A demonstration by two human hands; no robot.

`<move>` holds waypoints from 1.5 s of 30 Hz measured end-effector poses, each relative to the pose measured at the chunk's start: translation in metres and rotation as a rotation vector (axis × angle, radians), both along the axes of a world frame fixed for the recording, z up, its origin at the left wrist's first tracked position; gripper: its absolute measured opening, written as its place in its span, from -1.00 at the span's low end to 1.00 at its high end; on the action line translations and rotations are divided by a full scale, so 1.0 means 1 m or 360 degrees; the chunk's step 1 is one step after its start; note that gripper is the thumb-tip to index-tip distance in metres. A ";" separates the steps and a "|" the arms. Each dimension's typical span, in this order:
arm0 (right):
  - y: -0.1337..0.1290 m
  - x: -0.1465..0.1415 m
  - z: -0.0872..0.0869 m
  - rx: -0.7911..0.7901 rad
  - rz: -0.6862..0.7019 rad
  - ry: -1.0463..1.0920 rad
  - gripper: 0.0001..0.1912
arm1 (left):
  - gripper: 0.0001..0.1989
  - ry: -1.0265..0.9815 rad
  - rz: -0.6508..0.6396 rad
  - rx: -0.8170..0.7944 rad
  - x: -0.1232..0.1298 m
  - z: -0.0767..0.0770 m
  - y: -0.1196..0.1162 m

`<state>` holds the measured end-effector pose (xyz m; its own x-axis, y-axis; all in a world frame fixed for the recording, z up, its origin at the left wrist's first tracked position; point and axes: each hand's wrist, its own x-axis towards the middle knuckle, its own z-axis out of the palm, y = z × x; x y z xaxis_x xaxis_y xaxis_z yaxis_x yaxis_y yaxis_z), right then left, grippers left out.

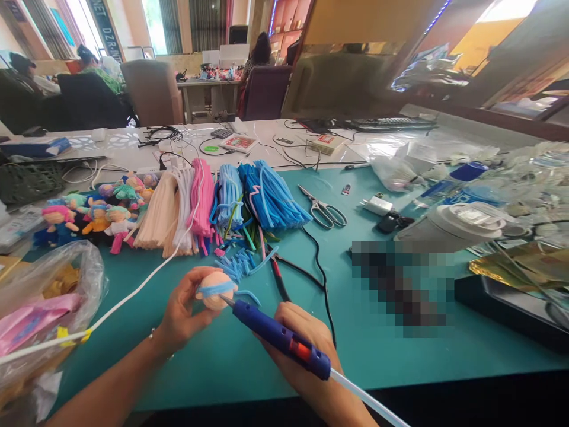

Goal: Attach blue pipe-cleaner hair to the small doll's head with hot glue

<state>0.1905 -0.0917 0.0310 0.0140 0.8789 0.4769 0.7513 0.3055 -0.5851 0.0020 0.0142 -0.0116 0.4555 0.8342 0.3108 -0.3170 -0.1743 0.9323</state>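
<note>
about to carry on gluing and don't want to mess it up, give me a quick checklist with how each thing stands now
1. Left hand has hold of the peach ball: ok
2. Right hand grips the blue glue gun: ok
3. Gun tip at the light blue strip on the ball: ok
4. Glue hot enough to flow: cannot tell
5. Scissors away from both hands: ok
6. Loose blue offcuts cleared from beside the ball: not ok

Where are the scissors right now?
Head view, right of centre on the green mat: the scissors lie just right of the dark blue pipe cleaner bundle, above the black cable.
</note>
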 end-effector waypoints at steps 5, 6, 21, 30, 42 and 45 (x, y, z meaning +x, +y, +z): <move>0.000 -0.001 0.000 -0.0004 0.0007 0.0052 -0.73 | -0.57 0.0008 -0.0004 0.0022 -0.001 -0.001 0.001; 0.000 -0.002 0.001 -0.0012 0.0018 0.0082 -0.75 | -0.56 0.0018 -0.0007 0.0014 -0.001 -0.001 0.000; 0.002 -0.001 -0.001 0.0009 0.0006 0.0035 -0.71 | -0.58 -0.0001 -0.0007 0.0081 0.000 0.001 0.000; 0.000 -0.001 0.000 -0.0021 0.0028 0.0083 -0.74 | -0.57 0.0032 -0.0002 0.0087 0.000 0.001 0.001; -0.001 -0.002 0.001 -0.0005 0.0050 0.0125 -0.77 | -0.57 0.0031 0.0010 0.0061 0.000 -0.001 0.001; 0.000 -0.002 0.003 0.0011 0.0028 0.0075 -0.73 | -0.58 0.0032 0.0023 0.0059 0.000 0.000 0.001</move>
<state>0.1884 -0.0917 0.0336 0.0211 0.8758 0.4823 0.7176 0.3226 -0.6172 0.0019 0.0147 -0.0116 0.4500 0.8288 0.3325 -0.2954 -0.2132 0.9313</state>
